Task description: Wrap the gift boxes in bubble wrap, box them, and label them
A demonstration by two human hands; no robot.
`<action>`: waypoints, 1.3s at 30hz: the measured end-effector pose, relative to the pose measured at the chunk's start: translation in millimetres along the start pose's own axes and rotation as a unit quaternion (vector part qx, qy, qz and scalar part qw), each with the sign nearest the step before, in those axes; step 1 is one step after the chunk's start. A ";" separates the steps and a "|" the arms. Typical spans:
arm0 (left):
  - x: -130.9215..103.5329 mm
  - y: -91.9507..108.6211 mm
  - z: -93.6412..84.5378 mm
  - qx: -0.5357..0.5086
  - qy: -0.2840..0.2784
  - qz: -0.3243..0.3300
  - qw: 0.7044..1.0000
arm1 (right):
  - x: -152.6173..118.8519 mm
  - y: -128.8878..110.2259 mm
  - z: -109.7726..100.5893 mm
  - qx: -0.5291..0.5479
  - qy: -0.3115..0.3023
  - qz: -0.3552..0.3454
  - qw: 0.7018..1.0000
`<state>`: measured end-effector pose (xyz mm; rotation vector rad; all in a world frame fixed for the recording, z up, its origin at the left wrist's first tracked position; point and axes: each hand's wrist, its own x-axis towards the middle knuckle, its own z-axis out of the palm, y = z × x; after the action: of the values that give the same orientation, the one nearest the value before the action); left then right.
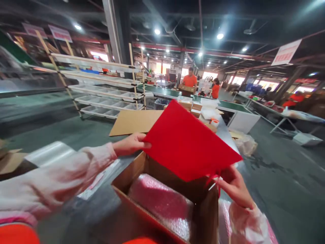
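A flat red bag (pixel 188 142) is held up over the far side of an open cardboard box (pixel 142 203). Thin red cords and a small white tip show at its right end. My left hand (pixel 133 144) pinches its left corner between thumb and fingers. At the right end, my right hand (pixel 235 184) is closed on the bag's edge near the cords. Inside the box lies a bubble-wrapped package (pixel 159 200), pinkish with a red reflection. The bag hides part of the box's far wall.
The box stands on a metal-topped table (pixel 99 203). Beyond are a cardboard sheet (pixel 137 122), small boxes and a tape roll (pixel 214 122). A tiered rack (pixel 101 91) of trays stands at left. Co-workers in orange (pixel 190 80) stand near a green conveyor (pixel 165 90).
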<state>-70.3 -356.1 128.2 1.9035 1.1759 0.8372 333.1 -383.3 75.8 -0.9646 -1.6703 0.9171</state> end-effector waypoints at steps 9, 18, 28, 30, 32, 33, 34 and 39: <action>-15.0 -50.9 7.0 0.096 -0.078 0.009 0.992 | -19.1 9.7 73.8 -0.216 -0.158 0.045 0.962; -17.6 -64.8 81.1 0.489 -0.194 0.144 0.838 | -43.4 7.5 28.0 -0.450 0.034 0.061 0.890; 16.5 -76.2 130.0 0.418 -0.280 0.271 0.820 | -63.2 26.6 30.4 -0.359 0.104 0.244 0.895; 14.1 -76.1 131.1 0.407 -0.292 0.247 0.829 | -66.8 28.9 33.3 -0.287 0.093 0.249 0.920; 11.2 -73.8 133.7 0.386 -0.339 0.217 0.830 | -67.9 29.6 40.3 -0.222 0.082 0.277 0.931; 10.7 -72.0 136.1 0.372 -0.367 0.207 0.827 | -67.2 29.8 46.1 -0.209 0.074 0.279 0.934; 11.1 -69.8 139.2 0.361 -0.391 0.200 0.823 | -65.5 30.2 53.6 -0.214 0.054 0.269 0.938; 19.4 -56.3 143.7 0.391 -0.436 0.170 0.793 | -51.9 38.4 105.5 -0.403 -0.216 0.153 0.876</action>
<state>29.9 -356.2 9.2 2.7377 0.5873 -0.5215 250.4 -428.9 -4.1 -1.7114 -2.4121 0.6466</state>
